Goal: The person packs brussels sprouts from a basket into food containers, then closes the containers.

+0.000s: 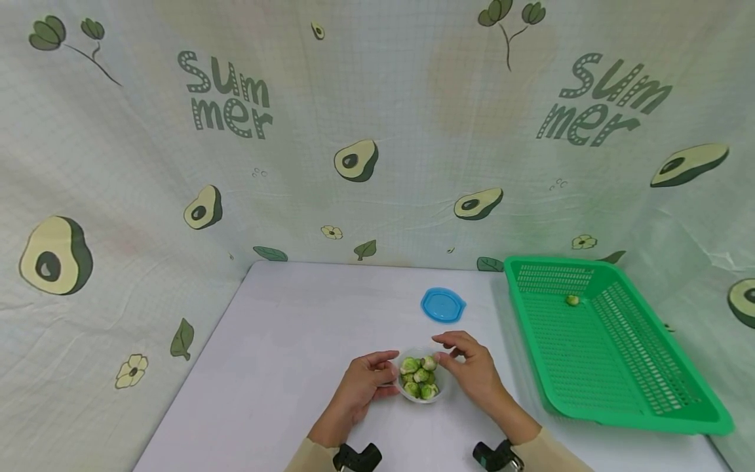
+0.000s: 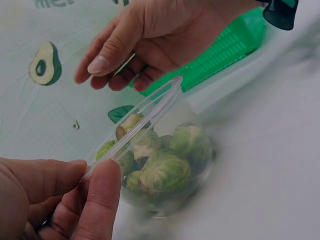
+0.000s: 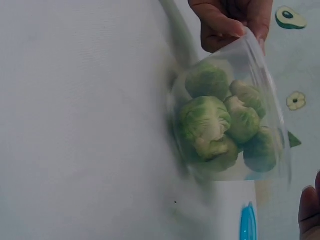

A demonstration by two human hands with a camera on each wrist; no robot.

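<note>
A clear plastic bowl (image 1: 420, 401) holding several Brussels sprouts (image 1: 421, 375) stands on the white table. My left hand (image 1: 370, 380) pinches its rim between thumb and fingers, on the left side; the left wrist view shows this grip (image 2: 100, 192) close up. Over the opposite side is my right hand (image 1: 474, 370), its fingers loosely bent with nothing in them. A gap shows between those fingers and the rim in the left wrist view. Behind the bowl, a blue lid (image 1: 443, 305) lies flat on the table.
A large green plastic basket (image 1: 625, 419) stands at the right of the table, with a single Brussels sprout (image 1: 572, 300) near its far end. A printed cloth (image 1: 407, 223) with avocados hangs behind the table and along its sides.
</note>
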